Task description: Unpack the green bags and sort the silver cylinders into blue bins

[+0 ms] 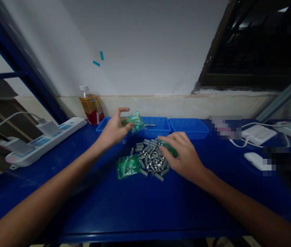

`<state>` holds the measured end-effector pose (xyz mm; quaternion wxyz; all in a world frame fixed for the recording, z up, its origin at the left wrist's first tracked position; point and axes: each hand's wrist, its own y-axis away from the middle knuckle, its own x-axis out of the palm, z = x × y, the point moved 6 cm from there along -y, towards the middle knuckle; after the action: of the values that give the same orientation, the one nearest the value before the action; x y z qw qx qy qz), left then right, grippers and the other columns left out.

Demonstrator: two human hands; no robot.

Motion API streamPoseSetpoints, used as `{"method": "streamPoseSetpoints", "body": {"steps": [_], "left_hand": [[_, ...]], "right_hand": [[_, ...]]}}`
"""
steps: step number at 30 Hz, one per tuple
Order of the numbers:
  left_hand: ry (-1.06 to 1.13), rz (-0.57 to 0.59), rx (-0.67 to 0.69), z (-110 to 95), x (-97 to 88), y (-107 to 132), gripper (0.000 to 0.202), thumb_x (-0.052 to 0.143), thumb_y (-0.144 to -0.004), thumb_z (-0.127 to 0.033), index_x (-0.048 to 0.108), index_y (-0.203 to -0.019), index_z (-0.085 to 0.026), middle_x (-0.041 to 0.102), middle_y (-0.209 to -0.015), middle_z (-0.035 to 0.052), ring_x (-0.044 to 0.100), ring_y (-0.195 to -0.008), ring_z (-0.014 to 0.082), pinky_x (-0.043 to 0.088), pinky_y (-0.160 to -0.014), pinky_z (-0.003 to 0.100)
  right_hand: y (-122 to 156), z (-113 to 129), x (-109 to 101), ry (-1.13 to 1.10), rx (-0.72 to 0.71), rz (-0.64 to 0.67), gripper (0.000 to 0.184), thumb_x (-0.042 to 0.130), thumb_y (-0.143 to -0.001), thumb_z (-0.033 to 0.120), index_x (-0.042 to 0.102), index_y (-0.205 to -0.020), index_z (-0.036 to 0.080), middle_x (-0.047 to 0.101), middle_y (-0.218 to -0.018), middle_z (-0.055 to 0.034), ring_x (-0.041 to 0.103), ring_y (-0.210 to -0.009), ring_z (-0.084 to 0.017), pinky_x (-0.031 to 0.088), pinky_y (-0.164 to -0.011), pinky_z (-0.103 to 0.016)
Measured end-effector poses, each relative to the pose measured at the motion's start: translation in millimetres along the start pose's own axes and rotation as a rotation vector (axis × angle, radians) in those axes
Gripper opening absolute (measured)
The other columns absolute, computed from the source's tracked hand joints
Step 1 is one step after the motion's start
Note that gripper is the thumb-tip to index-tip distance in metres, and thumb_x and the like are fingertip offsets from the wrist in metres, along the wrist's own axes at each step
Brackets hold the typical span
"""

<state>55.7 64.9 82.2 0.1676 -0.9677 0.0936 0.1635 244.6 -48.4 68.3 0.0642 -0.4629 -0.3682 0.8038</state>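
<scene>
A green see-through plastic bag (136, 122) is pinched in my left hand (116, 127), above the front edge of the left blue tray (160, 125). My right hand (185, 156) is closed around another green plastic bag (169, 148), mostly covered by the fingers. It is at the right side of a heap of small metal cylinders and screw-like pieces (155, 159) on the blue table (140, 209). Touching the heap's left side lies a third green bag (128, 167) with some small pieces showing through it.
A right blue tray (190, 127) adjoins the left one by the wall. At the left stand a drink bottle (91, 106) and a power strip (49, 139) with plugs. White cables, a white adapter (258, 133) and a small white case (255, 160) lie at the right.
</scene>
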Motion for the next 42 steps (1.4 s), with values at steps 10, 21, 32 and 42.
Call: {"method": "streamPoseSetpoints", "body": {"steps": [10,21,32,42], "left_hand": [[-0.613,-0.084,-0.06,51.3,-53.6,-57.4,0.042,0.06,-0.075,-0.033,0.062,-0.112,-0.014,0.065,-0.072,0.0045,0.059,-0.063,0.0173,0.043,-0.059,0.026],[-1.057,0.18,0.331,25.8,-13.2,-49.3,0.025,0.051,-0.081,-0.031,0.071,-0.088,-0.02,0.066,-0.097,0.0091,0.061,-0.091,0.0245,0.045,-0.084,0.032],[-1.175,0.257,0.317,15.7,-4.9,-34.0,0.033,0.041,-0.086,-0.032,0.07,-0.096,-0.021,0.067,-0.095,0.0099,0.055,-0.092,0.0264,0.041,-0.084,0.039],[-1.22,0.256,0.237,18.3,7.7,-22.8,0.041,0.029,-0.093,-0.039,0.066,-0.102,-0.022,0.049,-0.117,0.0126,0.045,-0.109,0.0306,0.043,-0.081,0.045]], "right_hand": [[6.0,-46.4,18.0,0.248,0.091,0.312,0.028,0.059,-0.083,0.034,0.064,-0.106,0.019,0.061,-0.096,-0.0094,0.053,-0.092,-0.024,0.043,-0.08,-0.039],[8.7,-47.3,25.2,0.161,0.197,0.254,0.016,0.057,-0.084,0.035,0.063,-0.089,0.022,0.058,-0.09,-0.0069,0.054,-0.087,-0.023,0.043,-0.076,-0.037],[9.7,-44.6,29.5,0.139,0.228,0.191,0.012,0.054,-0.082,0.018,0.057,-0.093,0.02,0.057,-0.092,-0.006,0.053,-0.089,-0.023,0.043,-0.078,-0.038],[12.7,-43.2,31.3,0.157,0.28,0.183,0.025,0.049,-0.082,0.015,0.055,-0.105,0.019,0.055,-0.099,-0.0084,0.051,-0.094,-0.024,0.04,-0.081,-0.037]]}}
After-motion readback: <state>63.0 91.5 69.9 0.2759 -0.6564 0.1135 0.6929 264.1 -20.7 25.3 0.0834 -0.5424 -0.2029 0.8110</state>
